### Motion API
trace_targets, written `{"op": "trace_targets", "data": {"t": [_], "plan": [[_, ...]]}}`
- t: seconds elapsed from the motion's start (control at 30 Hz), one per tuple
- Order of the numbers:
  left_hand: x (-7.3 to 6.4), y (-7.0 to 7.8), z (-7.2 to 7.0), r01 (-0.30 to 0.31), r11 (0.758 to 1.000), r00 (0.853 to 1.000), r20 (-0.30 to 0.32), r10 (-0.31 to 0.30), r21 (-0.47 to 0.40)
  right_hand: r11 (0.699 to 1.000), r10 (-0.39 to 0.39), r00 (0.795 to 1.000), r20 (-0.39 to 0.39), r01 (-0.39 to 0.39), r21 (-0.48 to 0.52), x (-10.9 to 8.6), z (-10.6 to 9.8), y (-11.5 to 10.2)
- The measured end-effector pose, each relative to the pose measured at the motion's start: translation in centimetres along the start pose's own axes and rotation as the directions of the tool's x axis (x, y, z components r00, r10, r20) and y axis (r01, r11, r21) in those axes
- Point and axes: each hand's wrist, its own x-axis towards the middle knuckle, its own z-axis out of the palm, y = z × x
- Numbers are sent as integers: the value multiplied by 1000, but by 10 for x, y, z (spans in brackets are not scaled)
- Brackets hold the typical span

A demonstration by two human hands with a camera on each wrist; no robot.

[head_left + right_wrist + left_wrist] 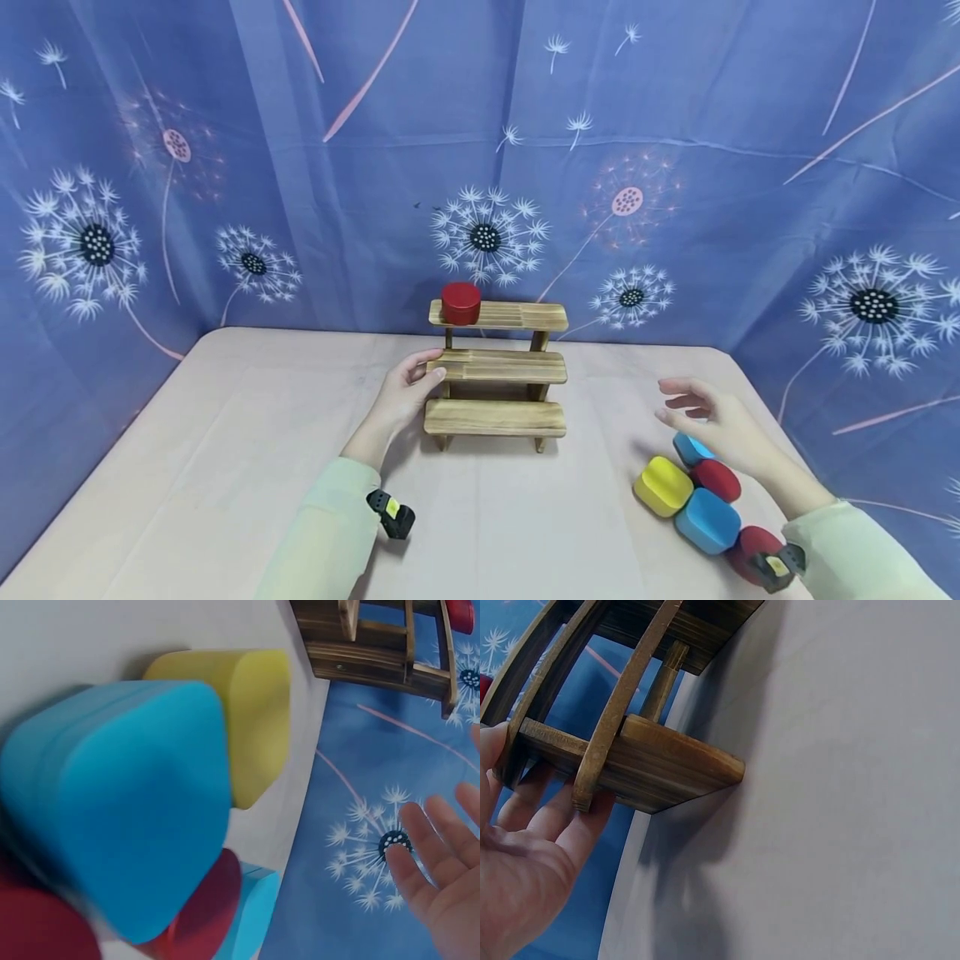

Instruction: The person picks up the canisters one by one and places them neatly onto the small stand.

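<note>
A three-tiered wooden shelf stand (495,418) is on the table, with a glossy red round box (461,305) on the left of its top tier. My left hand (399,397) holds the left end of the middle tier, thumb on top; in the left wrist view its fingers (585,829) reach under the board. Over at the right, my right hand (726,427) hovers above a group of boxes, fingers loosely bent and nothing in them. Below it lie a yellow box (663,486), a larger blue box (708,522), a small blue box (692,448) and a red box (718,481).
Another red box (746,552) sits nearest me, partly covered by the right wrist's black camera (780,568). A blue dandelion-print cloth (360,233) hangs behind the stand and along both sides. The pale table (247,467) stretches left of the stand.
</note>
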Motion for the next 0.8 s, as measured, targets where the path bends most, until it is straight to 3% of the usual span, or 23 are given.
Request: {"op": "trace_targets", "data": {"t": [0.27,0.8], "plan": [[0,0,1,-7,1000,1000,-4,7,-10,1000,13,1000,-7,-13,-28,-13,0,12],[-1,1,1,3,1000,1000,-5,-3,0,992,111,994,18,-110,-67,-31,-3,28]]}}
